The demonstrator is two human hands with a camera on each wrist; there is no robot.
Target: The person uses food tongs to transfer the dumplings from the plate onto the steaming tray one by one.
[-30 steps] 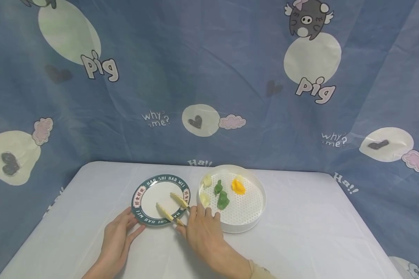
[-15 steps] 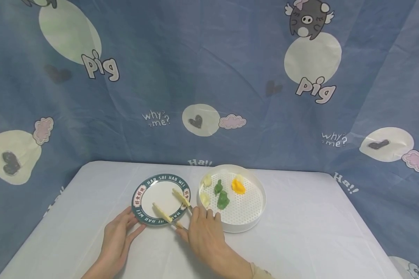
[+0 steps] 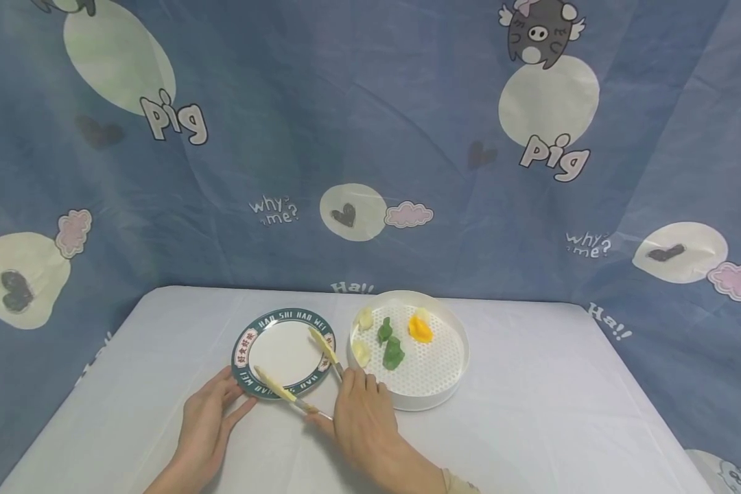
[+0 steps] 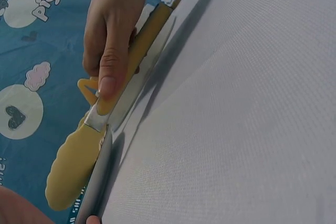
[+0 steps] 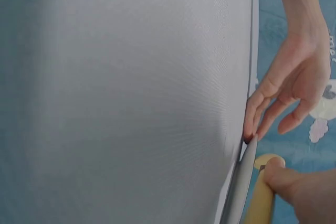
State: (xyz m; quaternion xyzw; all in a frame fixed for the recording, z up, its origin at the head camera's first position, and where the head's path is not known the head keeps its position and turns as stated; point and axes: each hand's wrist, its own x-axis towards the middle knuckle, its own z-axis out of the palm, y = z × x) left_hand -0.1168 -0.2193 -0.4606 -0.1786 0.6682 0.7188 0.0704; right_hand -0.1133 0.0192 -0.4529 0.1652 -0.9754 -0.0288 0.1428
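My right hand [image 3: 367, 415] holds yellow tongs [image 3: 278, 389] with metal necks. The arms of the tongs stand wide apart over the front and right rim of the plate [image 3: 284, 353], with nothing between them. In the left wrist view the right hand's thumb presses along the tongs' yellow handle, above a scalloped yellow head. The plate is white inside with a dark green lettered border. At its front left rim rests my left hand [image 3: 204, 418], fingers and thumb fairly straight and touching the edge. The right wrist view shows those fingertips [image 5: 249, 132] low against the rim.
Just right of the plate stands a round white steamer tray [image 3: 463, 350] with a perforated base. It holds green leafy pieces [image 3: 393, 353], an orange-yellow piece [image 3: 420, 329] and pale pieces [image 3: 361, 353]. A white cloth [image 3: 531, 412] covers the table; a blue printed curtain [image 3: 444, 137] hangs behind.
The tongs' arms have spread wider: the left one has swung left towards the plate's front rim, the right one slightly right. My left hand and the plate have stayed in place.
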